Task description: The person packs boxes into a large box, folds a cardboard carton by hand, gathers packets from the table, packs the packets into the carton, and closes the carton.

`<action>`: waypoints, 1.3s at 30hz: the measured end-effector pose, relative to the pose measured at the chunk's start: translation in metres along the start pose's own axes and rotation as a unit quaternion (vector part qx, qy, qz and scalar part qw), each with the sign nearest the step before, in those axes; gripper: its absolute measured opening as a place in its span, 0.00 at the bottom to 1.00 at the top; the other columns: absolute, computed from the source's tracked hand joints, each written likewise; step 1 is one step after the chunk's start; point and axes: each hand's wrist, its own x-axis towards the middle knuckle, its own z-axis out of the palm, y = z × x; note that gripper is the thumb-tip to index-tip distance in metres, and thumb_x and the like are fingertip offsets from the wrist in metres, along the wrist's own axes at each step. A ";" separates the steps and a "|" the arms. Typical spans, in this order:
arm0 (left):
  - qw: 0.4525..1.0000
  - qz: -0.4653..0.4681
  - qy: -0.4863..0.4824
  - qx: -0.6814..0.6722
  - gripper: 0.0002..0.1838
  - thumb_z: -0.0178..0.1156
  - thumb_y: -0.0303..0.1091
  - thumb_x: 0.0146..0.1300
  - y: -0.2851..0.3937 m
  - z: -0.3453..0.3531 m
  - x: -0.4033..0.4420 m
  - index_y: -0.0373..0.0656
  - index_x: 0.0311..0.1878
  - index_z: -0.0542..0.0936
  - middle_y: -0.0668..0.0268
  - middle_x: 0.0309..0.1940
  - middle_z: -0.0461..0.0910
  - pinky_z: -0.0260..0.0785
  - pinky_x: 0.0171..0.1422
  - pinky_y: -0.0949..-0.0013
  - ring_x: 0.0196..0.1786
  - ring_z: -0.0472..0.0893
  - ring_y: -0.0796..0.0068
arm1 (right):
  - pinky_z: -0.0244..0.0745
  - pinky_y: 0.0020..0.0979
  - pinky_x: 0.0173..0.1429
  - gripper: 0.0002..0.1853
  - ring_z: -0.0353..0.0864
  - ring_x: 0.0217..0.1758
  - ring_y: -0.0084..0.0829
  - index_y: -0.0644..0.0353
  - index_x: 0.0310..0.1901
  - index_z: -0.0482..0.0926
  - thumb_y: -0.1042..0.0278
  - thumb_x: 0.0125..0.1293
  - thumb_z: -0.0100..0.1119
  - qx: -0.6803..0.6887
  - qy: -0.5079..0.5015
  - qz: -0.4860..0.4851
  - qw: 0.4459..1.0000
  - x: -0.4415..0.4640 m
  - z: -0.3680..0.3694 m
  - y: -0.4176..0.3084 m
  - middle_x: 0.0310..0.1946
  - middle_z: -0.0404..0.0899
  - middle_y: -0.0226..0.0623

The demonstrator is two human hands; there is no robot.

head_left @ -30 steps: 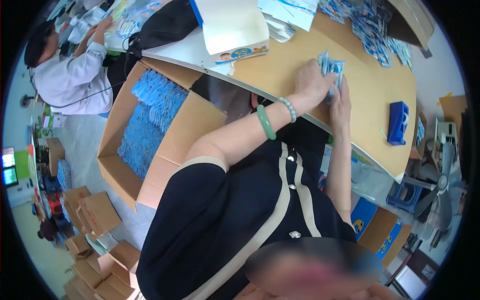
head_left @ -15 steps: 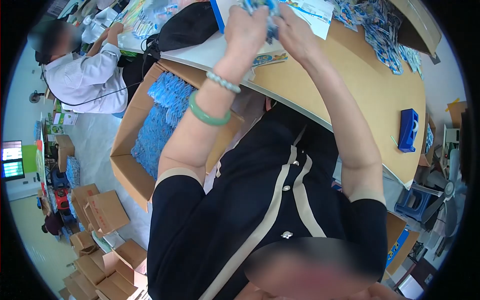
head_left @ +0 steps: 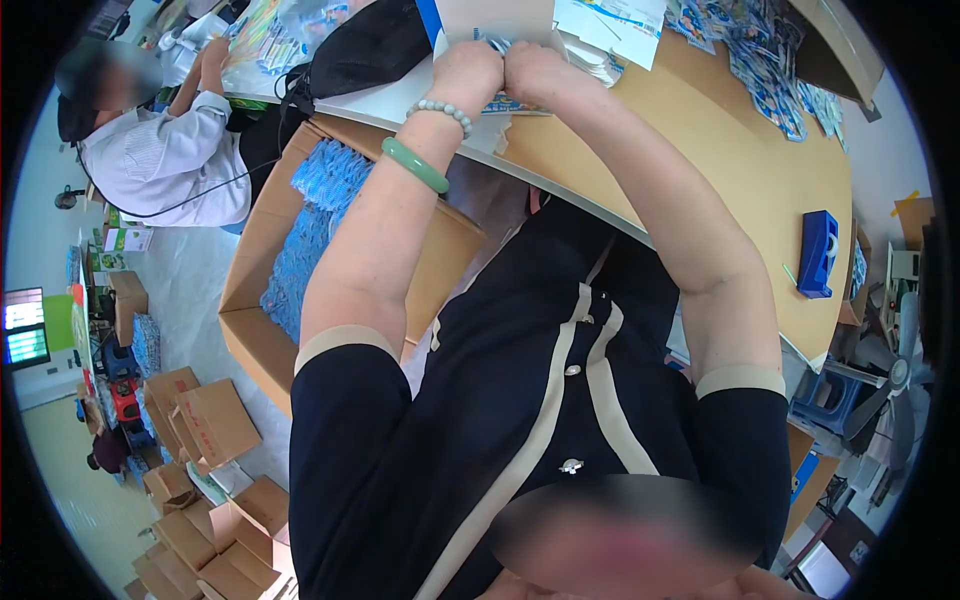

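Observation:
My left hand (head_left: 468,74), with a bead bracelet and a green bangle on its wrist, is closed at the front of an open white box (head_left: 497,16). Right beside it, my right hand (head_left: 537,75) is closed too, the knuckles nearly touching. Between them a bit of the blue-and-white packets (head_left: 495,43) shows; the hands and box hide the rest. Below the hands, part of a printed blue carton (head_left: 515,106) lies at the table edge. To the right of my right hand are a stack of white leaflets (head_left: 592,62) and a printed white sheet (head_left: 625,28).
Blue packets (head_left: 765,75) are piled at the far right of the table (head_left: 690,150). A blue tape dispenser (head_left: 818,255) stands near its right edge. A cardboard box (head_left: 262,350) of blue packets is at my left. A black bag (head_left: 370,50) lies near a seated co-worker (head_left: 170,150).
Both hands have come down and closer together, bringing the blue packets from the top edge to the white box. The box's pale panel and the leaflet stack now show.

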 end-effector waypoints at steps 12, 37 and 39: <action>0.991 0.111 0.025 0.067 0.10 0.61 0.31 0.56 -0.028 0.001 0.010 0.42 0.39 0.87 0.52 0.38 0.87 0.80 0.45 0.57 0.42 0.87 0.53 | 0.79 0.45 0.49 0.14 0.84 0.48 0.50 0.62 0.43 0.84 0.73 0.55 0.55 0.006 0.002 -0.104 0.995 0.007 -0.003 0.006 0.41 0.84 0.52; 0.913 -0.102 0.136 -0.370 0.27 0.57 0.29 0.63 0.020 0.017 -0.094 0.30 0.62 0.62 0.35 0.42 0.80 0.72 0.56 0.44 0.50 0.79 0.33 | 0.80 0.43 0.48 0.08 0.88 0.44 0.43 0.57 0.35 0.87 0.74 0.57 0.58 -0.171 0.118 0.003 0.978 -0.024 0.001 0.019 0.35 0.86 0.44; 0.907 -0.108 0.126 -0.388 0.26 0.57 0.30 0.63 0.019 0.013 -0.094 0.30 0.61 0.63 0.36 0.43 0.79 0.72 0.56 0.44 0.50 0.79 0.33 | 0.80 0.44 0.47 0.08 0.88 0.44 0.43 0.58 0.36 0.87 0.73 0.56 0.59 -0.152 0.087 0.020 0.984 -0.024 -0.013 0.009 0.35 0.86 0.45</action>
